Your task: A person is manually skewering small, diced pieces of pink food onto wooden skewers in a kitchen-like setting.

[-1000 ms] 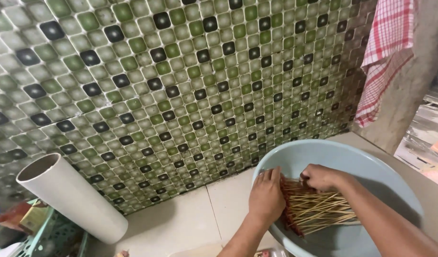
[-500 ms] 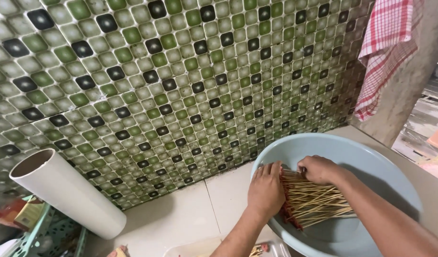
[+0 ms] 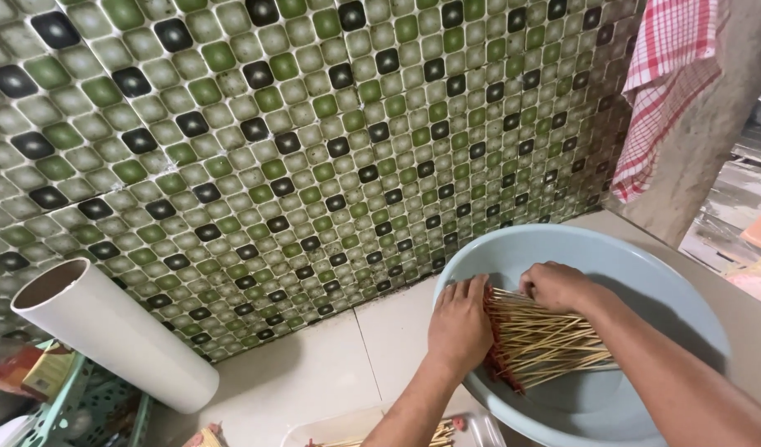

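Note:
A pale blue plastic basin (image 3: pixel 612 248) sits on the white tiled counter at the lower right. A bundle of thin wooden skewers (image 3: pixel 546 348) with reddish ends lies inside it. My left hand (image 3: pixel 459 327) presses flat against the left end of the bundle, fingers together. My right hand (image 3: pixel 558 285) rests on top of the far side of the skewers, fingers curled over them.
A green, white and black mosaic tile wall (image 3: pixel 314 149) rises behind the counter. A white plastic pipe (image 3: pixel 115 335) leans at the left. A red checked cloth (image 3: pixel 666 83) hangs at the upper right. A clear container (image 3: pixel 397 426) with more skewers lies at the bottom edge.
The view has shifted slightly. Both hands stay on the skewers in the basin, squaring the bundle a little closer together.

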